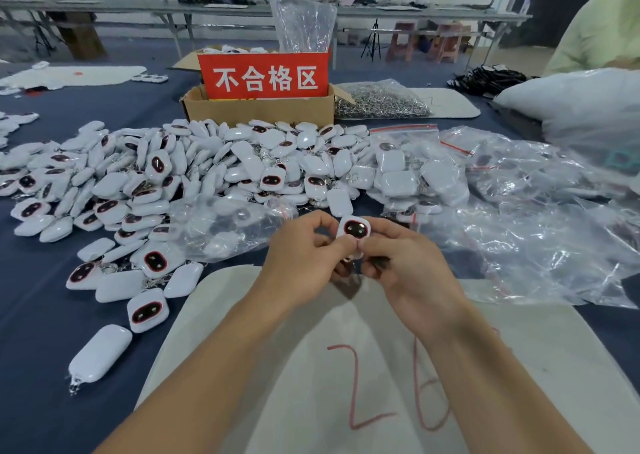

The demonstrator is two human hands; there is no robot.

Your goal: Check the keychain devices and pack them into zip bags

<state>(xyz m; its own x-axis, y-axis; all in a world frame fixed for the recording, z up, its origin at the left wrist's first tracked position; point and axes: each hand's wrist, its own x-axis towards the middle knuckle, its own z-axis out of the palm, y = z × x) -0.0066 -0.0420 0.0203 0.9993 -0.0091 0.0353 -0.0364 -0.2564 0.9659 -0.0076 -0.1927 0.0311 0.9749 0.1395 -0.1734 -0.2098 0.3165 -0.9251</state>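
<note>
left hand (304, 256): curled, pinching 1 device (354, 229)
right hand (405, 266): same device — pinched too
pile (159, 164): beyond, left of hands

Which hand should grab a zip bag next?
Probably the right hand: the heap of zip bags lies on its side, and the left hand could hold the keychain device alone.

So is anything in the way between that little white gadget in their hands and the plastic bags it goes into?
Nothing visible. Both the left hand and right hand pinch the keychain device above the white mat, and the loose zip bags lie just right of them, with only open air between.
</note>
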